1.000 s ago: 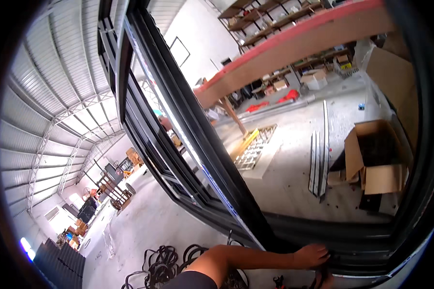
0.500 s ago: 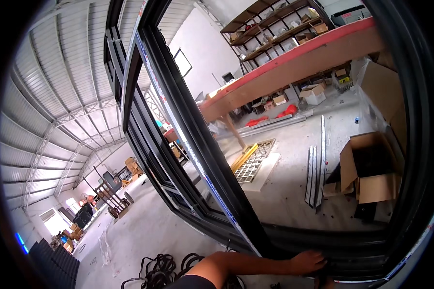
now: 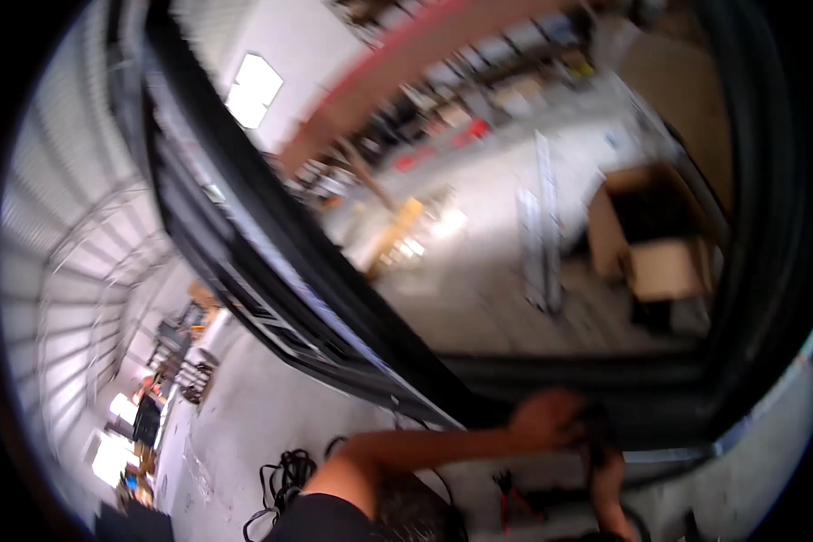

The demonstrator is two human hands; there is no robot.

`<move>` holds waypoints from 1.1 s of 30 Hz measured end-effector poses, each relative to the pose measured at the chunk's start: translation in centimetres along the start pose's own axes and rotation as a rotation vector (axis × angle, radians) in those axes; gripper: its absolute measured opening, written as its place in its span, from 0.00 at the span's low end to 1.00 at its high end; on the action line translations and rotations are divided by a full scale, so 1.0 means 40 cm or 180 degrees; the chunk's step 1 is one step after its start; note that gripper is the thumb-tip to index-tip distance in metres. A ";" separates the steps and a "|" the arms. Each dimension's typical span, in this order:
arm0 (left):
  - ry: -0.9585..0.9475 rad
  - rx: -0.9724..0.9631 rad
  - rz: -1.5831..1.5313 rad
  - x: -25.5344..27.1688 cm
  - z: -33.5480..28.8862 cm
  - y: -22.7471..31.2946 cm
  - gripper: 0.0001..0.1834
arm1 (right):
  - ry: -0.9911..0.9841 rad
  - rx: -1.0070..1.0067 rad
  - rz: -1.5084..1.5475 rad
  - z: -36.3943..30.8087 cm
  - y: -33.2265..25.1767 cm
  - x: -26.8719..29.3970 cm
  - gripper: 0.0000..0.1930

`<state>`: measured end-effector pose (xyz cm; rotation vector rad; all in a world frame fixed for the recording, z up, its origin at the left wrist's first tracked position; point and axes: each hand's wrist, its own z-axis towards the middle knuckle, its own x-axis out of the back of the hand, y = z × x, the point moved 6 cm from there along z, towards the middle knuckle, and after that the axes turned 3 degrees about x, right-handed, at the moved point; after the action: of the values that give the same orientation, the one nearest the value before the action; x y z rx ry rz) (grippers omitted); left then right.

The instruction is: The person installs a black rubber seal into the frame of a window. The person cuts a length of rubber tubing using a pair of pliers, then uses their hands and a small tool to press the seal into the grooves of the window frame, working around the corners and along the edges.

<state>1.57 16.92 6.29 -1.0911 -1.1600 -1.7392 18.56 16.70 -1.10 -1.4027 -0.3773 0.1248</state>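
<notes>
A large black window frame [image 3: 569, 372] stands upright and tilted in view before me, with its lower rail close to my hands. My left hand [image 3: 544, 421] reaches across to this rail, its fingers bent but smeared by motion. Just below and to the right, my right hand [image 3: 607, 471] comes up from the lower edge and closes around something dark that I cannot make out. That dark shape [image 3: 594, 425] lies between both hands, against the rail. On the floor beneath are pliers with red handles [image 3: 508, 499].
Black strip in loose coils [image 3: 285, 483] lies on the floor at lower left. Through the frame show an open cardboard box [image 3: 664, 271], metal profiles [image 3: 537, 253], a yellow piece [image 3: 396, 237] and a long red-edged bench [image 3: 379, 63]. A hand truck [image 3: 194, 375] stands far left.
My view has swung down and to the right, blurring the picture. The pliers and more of my right hand now show. My left hand stays by the lower rail.
</notes>
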 end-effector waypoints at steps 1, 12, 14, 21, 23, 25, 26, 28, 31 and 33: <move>-0.0524 0.0789 0.0026 0.053 0.029 0.002 0.30 | -0.0076 -0.0069 -0.0198 0.004 0.009 -0.001 0.12; -0.2017 0.1933 -0.2105 0.018 0.074 -0.033 0.21 | -0.0081 -0.0200 -0.0584 0.007 -0.072 0.031 0.09; -0.2021 0.2080 -0.2108 0.014 0.064 -0.032 0.19 | -0.0094 -0.0123 -0.0494 0.007 -0.082 0.027 0.08; -0.1859 0.1873 -0.2248 0.009 0.083 -0.024 0.14 | -0.0222 -0.0100 -0.0410 0.015 -0.061 0.011 0.10; -0.1729 0.1280 -0.1789 0.004 0.089 -0.022 0.11 | -0.0179 -0.0143 -0.0284 0.020 -0.061 0.004 0.10; -0.1654 0.1183 -0.1779 -0.008 0.084 -0.027 0.11 | -0.0072 -0.0068 -0.0167 0.022 -0.056 -0.005 0.09; -0.1574 0.1071 -0.1765 -0.010 0.086 -0.027 0.11 | 0.0049 0.0018 -0.0055 0.022 -0.055 -0.004 0.09; -0.1651 0.1166 -0.1761 -0.019 0.083 -0.033 0.11 | -0.0089 -0.0119 0.0026 0.018 -0.043 -0.011 0.09; -0.1897 0.1566 -0.1887 -0.025 0.082 -0.040 0.12 | -0.0285 -0.0289 0.0087 0.010 -0.028 -0.018 0.09; -0.2083 0.1862 -0.2023 -0.023 0.086 -0.043 0.12 | -0.0332 -0.0337 0.0060 0.006 -0.018 -0.020 0.08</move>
<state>1.14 20.81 5.68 -0.9908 -2.4486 -1.3011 17.64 16.56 -0.53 -1.5082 -0.4627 0.1962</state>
